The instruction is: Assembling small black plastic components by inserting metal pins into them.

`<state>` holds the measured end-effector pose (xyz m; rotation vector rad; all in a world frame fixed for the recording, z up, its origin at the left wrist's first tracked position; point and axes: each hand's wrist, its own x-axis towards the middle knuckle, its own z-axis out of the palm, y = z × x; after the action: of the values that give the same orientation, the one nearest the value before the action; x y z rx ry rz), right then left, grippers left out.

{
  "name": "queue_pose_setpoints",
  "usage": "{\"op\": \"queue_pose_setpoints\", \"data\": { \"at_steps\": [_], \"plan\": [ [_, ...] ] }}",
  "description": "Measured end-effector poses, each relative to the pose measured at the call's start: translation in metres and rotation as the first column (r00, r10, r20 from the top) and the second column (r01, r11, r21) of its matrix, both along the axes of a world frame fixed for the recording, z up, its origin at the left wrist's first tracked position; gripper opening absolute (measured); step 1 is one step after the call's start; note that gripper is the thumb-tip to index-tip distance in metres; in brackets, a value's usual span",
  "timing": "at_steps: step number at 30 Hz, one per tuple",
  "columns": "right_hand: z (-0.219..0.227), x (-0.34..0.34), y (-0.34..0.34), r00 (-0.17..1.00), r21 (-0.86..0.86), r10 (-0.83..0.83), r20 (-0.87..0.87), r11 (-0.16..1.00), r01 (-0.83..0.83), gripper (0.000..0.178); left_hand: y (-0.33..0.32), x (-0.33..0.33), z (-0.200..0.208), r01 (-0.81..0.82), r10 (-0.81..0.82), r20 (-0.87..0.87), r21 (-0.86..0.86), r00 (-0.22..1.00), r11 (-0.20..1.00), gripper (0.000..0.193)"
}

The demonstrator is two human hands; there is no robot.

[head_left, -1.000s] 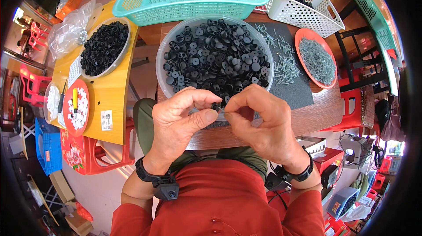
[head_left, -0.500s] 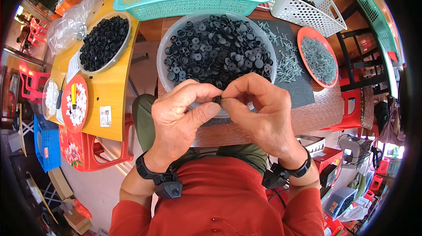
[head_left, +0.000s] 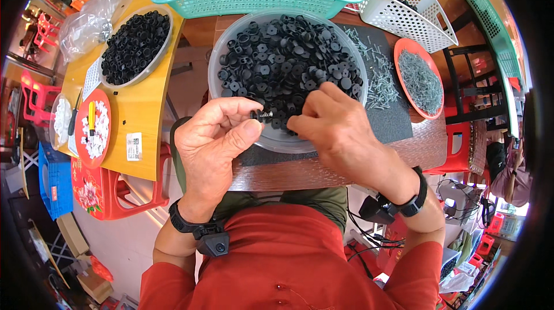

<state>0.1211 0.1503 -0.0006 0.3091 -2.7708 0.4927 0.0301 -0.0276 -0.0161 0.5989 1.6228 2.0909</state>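
A large translucent round tub (head_left: 216,88) of small black plastic caps and rings stands in front of me. At its near left rim my left hand (head_left: 213,148) pinches a small black plastic piece (head_left: 254,115) between thumb and fingers. From that piece a silvery ridged metal end (head_left: 266,115) sticks out to the right; whether it is a screw or a spring I cannot make out. My right hand (head_left: 346,125) is over the tub's near right part, fingers bent down among the black pieces. Its fingertips are partly hidden, and so is whatever they grip.
Loose screws (head_left: 378,79) lie on a dark mat (head_left: 392,118), beside a red plate (head_left: 437,68) of screws. Beyond the tub stand a turquoise basket (head_left: 259,7) and a white basket (head_left: 404,19). Leftward, a yellow table (head_left: 151,131) bears a bowl of black rings (head_left: 135,47) and white pieces (head_left: 101,122).
My hands have come apart from their meeting point at the near rim. The left has moved left with the black piece; the right has turned and reached down into the tub.
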Motion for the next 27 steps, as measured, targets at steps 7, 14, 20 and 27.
{"op": "queue_pose_setpoints", "data": {
  "at_steps": [7, 14, 20, 27],
  "plan": [
    [0.004, -0.019, -0.002, 0.981, 0.146, 0.164, 0.103, 0.973, -0.178, 0.011, -0.002, 0.0, 0.0, 0.025, -0.025, 0.038, -0.007, 0.999, 1.0, 0.022],
    [-0.005, -0.012, -0.003, 0.996, 0.122, 0.091, 0.026, 0.988, -0.094, 0.016, -0.003, -0.001, 0.002, -0.001, 0.0, 0.037, 0.018, 0.999, 1.0, 0.024],
    [-0.001, -0.015, -0.002, 0.989, 0.245, 0.137, 0.057, 0.958, -0.147, 0.018, -0.001, 0.0, 0.003, -0.002, 0.001, 0.042, 0.025, 0.999, 1.0, 0.024],
    [-0.008, -0.013, 0.0, 0.978, -0.087, 0.004, -0.209, 0.996, -0.023, 0.02, 0.002, 0.003, 0.008, 0.006, -0.012, 0.097, 0.06, 0.995, 0.998, 0.022]
  ]
}}
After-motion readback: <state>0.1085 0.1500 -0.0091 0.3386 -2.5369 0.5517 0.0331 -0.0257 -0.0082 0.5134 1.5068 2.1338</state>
